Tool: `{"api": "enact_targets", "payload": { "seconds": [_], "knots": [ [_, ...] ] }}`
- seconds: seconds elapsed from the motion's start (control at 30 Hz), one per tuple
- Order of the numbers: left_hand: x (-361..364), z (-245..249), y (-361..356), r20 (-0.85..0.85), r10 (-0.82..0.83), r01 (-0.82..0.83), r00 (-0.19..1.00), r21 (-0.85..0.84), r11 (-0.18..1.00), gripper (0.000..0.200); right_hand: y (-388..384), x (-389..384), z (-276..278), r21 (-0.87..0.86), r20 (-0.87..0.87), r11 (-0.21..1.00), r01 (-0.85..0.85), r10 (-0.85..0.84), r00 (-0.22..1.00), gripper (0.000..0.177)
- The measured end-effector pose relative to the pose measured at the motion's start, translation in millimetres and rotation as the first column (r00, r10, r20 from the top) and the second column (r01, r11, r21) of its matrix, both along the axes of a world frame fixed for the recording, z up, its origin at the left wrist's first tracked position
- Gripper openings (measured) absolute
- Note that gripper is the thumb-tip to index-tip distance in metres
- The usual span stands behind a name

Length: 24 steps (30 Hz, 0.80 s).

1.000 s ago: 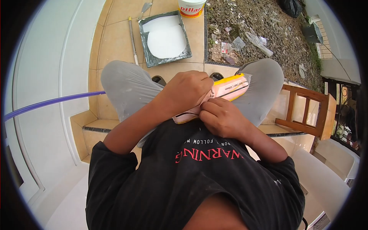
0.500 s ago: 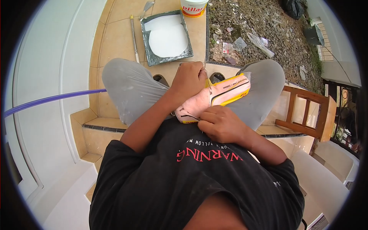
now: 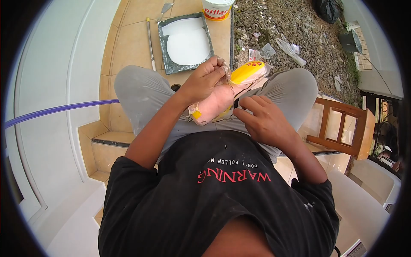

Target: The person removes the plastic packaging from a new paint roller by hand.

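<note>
A pink paint roller sleeve (image 3: 215,104) in a clear plastic wrapper with yellow print lies slanted above my lap, between my knees. My left hand (image 3: 205,81) is closed on bunched clear plastic at the wrapper's upper side. A yellow wrapper section (image 3: 248,73) with a red logo sticks out to the right of that grip. My right hand (image 3: 263,119) is just right of the sleeve, its fingers curled in a pinch close to the wrapper. What lies between those fingertips, if anything, is hidden.
Ahead on the tiles is a paint tray (image 3: 165,55) of white paint, a white pole (image 3: 150,45) to its left, a scraper (image 3: 165,7) and a paint bucket (image 3: 217,9) behind. Gravel (image 3: 278,25) with litter lies right. A wooden stool (image 3: 364,132) lies at the right.
The wrapped sleeve has moved up, away from my shirt, and turned so the yellow logo section shows. My left hand rose slightly; my right hand moved up and right from the sleeve's near side.
</note>
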<state>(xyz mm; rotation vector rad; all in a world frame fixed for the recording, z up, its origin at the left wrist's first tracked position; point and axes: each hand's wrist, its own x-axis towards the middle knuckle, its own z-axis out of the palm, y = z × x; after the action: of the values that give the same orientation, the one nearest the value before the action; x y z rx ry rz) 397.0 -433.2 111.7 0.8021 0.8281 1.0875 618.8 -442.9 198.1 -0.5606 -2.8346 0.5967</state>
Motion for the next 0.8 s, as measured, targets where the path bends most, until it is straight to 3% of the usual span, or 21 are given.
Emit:
{"api": "enact_targets", "payload": {
  "seconds": [0.03, 0.23, 0.33, 0.47, 0.57, 0.73, 0.8],
  "knots": [
    [-1.0, 4.4, 0.9, -0.025, -0.004, 0.005, 1.0, 0.053, 0.999, 0.01, 4.6, 1.3, 0.2, 0.026, -0.01, 1.0, 0.012, -0.011, 1.0, 0.024],
    [11.2, 15.4, -5.3, 0.09, -0.026, 0.031, 0.996, -0.055, 0.998, 0.01, 18.2, 4.2, 2.6, 0.085, -0.063, 0.99, -0.116, 0.121, 0.991, 0.027],
    [14.6, 12.9, -3.7, -0.082, 0.05, -0.057, 0.995, -0.091, 0.994, 0.011, 14.7, 0.8, 1.7, 0.082, -0.066, 0.972, -0.222, 0.227, 0.972, 0.027],
    [12.7, 13.9, -1.5, -0.147, 0.04, -0.052, 0.988, -0.081, 0.995, 0.011, 3.1, 1.9, -18.9, 0.055, -0.003, 0.939, -0.339, 0.339, 0.941, 0.026],
    [14.0, 12.7, -2.7, -0.134, 0.091, -0.097, 0.987, -0.033, 0.995, 0.012, 1.8, 2.0, -21.5, 0.007, -0.129, 0.975, -0.22, 0.219, 0.967, 0.022],
    [6.2, 13.8, -2.4, -0.013, 0.122, -0.122, 0.992, -0.005, 0.992, 0.018, 11.4, -3.7, -5.7, -0.103, -0.223, 0.975, -0.197, 0.171, 0.96, 0.016],
    [4.3, 12.0, -3.0, -0.054, 0.14, -0.139, 0.989, 0.038, 0.99, 0.014, 11.6, -6.9, -3.1, -0.175, -0.287, 0.973, -0.148, 0.094, 0.953, 0.016]
  ]
}}
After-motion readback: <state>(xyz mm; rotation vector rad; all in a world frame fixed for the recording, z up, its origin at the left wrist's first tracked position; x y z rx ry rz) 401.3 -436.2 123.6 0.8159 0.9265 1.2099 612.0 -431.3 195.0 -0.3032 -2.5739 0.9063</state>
